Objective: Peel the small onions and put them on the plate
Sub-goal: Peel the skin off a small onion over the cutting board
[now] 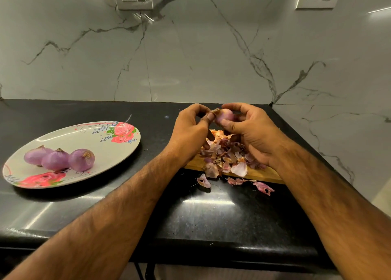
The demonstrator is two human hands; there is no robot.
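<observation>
A small purple onion [226, 115] is held up above the peel pile, gripped between the thumb and fingers of my right hand [251, 131]. My left hand [190, 129] pinches a dry brown flap of skin at the onion's left end. Three peeled purple onions [60, 158] lie side by side on the left part of a white plate with red roses [105, 144], to the left of my hands.
A heap of onion peels [227, 155] covers a wooden cutting board [258, 175] under my hands; a few peels lie on the black counter [211, 212] in front of it. A marble wall runs behind and along the right. The counter's front edge is close.
</observation>
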